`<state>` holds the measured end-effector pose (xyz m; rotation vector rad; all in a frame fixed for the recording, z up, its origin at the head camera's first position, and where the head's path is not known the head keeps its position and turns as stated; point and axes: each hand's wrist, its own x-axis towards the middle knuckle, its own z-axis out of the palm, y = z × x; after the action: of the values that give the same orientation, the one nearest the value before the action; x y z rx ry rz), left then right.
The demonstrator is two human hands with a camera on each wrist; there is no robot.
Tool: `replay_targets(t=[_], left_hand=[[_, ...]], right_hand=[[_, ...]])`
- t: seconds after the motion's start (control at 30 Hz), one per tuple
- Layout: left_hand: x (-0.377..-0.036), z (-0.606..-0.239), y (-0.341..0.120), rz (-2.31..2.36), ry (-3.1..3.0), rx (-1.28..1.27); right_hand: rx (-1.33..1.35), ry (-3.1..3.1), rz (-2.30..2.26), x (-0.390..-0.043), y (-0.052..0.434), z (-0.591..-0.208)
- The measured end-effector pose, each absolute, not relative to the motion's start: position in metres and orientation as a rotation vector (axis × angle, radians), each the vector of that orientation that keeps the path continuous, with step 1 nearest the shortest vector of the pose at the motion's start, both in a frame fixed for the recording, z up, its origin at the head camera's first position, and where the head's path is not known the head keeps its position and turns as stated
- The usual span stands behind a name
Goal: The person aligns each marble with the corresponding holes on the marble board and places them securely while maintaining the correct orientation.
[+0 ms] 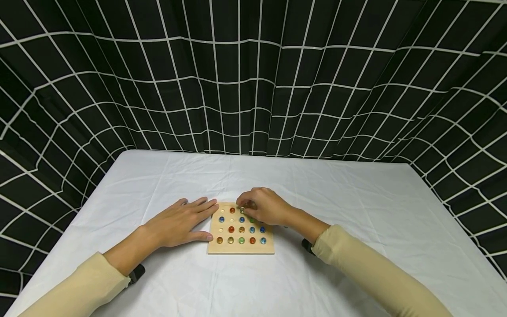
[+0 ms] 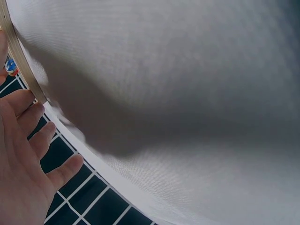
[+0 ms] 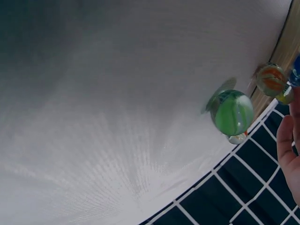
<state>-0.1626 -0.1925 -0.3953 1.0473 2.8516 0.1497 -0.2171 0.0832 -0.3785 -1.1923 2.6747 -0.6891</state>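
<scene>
A square wooden board (image 1: 240, 249) lies on the table with rows of glass marbles in its hollows: red, blue, green and amber ones. My left hand (image 1: 184, 223) rests at the board's left edge, fingers extended and spread, the thumb near the lower left corner. Over the board's far right part, my right hand (image 1: 266, 207) pinches a clear yellowish marble (image 1: 242, 211) between thumb and fingers at the far row. The right hand hides several hollows there. Only part of each hand shows in the wrist views.
Loose beside the board's right side, a green-swirled marble (image 3: 232, 114) and an orange-swirled marble (image 3: 271, 79) show in the right wrist view. A white cloth (image 1: 166, 281) covers the table. Behind it hangs a black curtain (image 1: 253, 66) with a white grid.
</scene>
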Motion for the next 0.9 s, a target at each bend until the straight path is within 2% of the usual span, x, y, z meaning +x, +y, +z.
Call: replay_targets(t=[0.3, 0.57, 0.9], left_hand=[[-0.162, -0.394, -0.191, 0.165, 2.845, 1.027], [-0.161, -0.395, -0.192, 0.170, 2.854, 1.026], [-0.161, -0.395, -0.191, 0.170, 2.857, 1.028]], right_hand=[[-1.179, 2.701, -0.759, -0.215, 0.096, -0.370], [-1.171, 2.723, -0.792, -0.206, 0.131, -0.359], [-1.077, 2.657, -0.786, -0.196, 0.174, -0.367]])
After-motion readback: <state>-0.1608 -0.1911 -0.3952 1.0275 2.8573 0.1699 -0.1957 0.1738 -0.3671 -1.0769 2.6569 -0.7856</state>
